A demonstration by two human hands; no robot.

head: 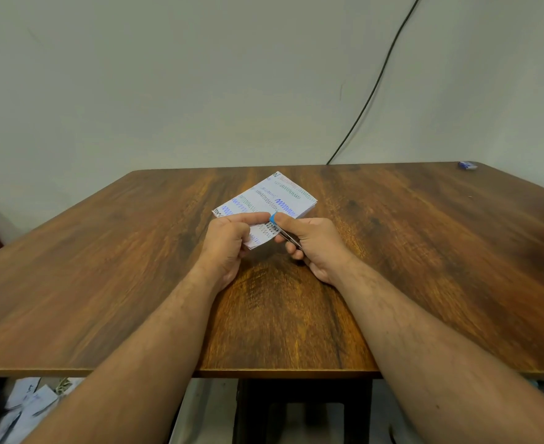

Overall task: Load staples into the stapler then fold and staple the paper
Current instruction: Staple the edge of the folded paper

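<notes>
Stapling step judged in hand at frame centre: folded paper pinched by left hand, small stapler gripped by right hand; a firm squeeze is called for next.

The folded paper was matt white, printed with blue and grey zigzag lines. In the right hand's grip, the stapler showed shiny bare metal with a blue plastic tip. Beneath the grip, the desk was dark-grained brown wood with a soft sheen.
</notes>
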